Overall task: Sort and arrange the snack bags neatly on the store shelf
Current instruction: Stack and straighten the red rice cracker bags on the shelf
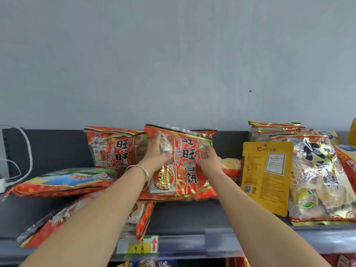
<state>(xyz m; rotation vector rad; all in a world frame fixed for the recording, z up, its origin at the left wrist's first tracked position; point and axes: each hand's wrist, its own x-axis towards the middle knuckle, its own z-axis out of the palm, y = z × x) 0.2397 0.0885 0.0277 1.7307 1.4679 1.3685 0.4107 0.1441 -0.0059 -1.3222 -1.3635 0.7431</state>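
Note:
A red snack bag (185, 170) with a clear window stands upright at the middle of the dark shelf (192, 214). My left hand (157, 151), a silver bangle on its wrist, lies with straight fingers on the bag's upper left front. My right hand (209, 160) presses on the bag's right front. A matching red bag (111, 149) stands just behind on the left. Another red bag (63, 182) lies flat further left. One more red bag (140, 216) lies near the shelf's front edge, partly hidden under my left forearm.
A yellow pouch (265, 178) leans against a pile of clear-and-red bags (316, 180) on the right, with more bags stacked behind (279, 130). A white cable (25, 151) hangs at far left. A price label (142, 245) sits on the shelf's front rail.

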